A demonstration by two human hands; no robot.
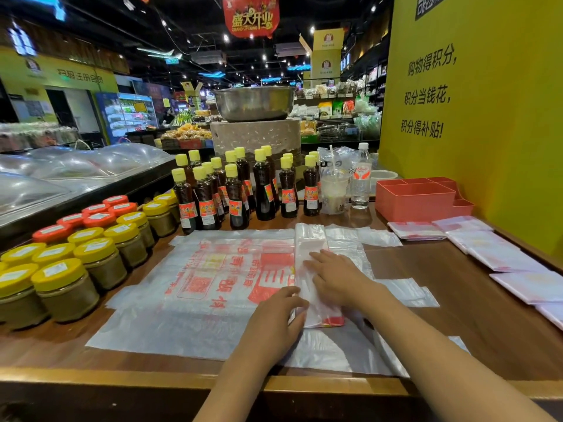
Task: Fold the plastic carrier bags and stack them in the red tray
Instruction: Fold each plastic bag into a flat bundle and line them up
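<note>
A white carrier bag folded into a long narrow strip (307, 239) lies on top of flat unfolded bags with red print (213, 269) in the middle of the wooden counter. My right hand (338, 277) lies flat on the strip, fingers straight, pressing it down. My left hand (277, 321) touches the strip's left edge near its lower end, fingers bent over that edge. The red tray (414, 199), with several compartments, stands at the back right. Folded bags (416, 230) lie in front of it, and more folded bags (499, 254) run along the right edge.
Dark sauce bottles with yellow caps (237, 187) stand in rows behind the bags. Jars with yellow and orange lids (91, 248) fill the left side. A drink cup (335, 193) and a water bottle (361, 178) stand left of the tray. A yellow wall (487, 117) bounds the right.
</note>
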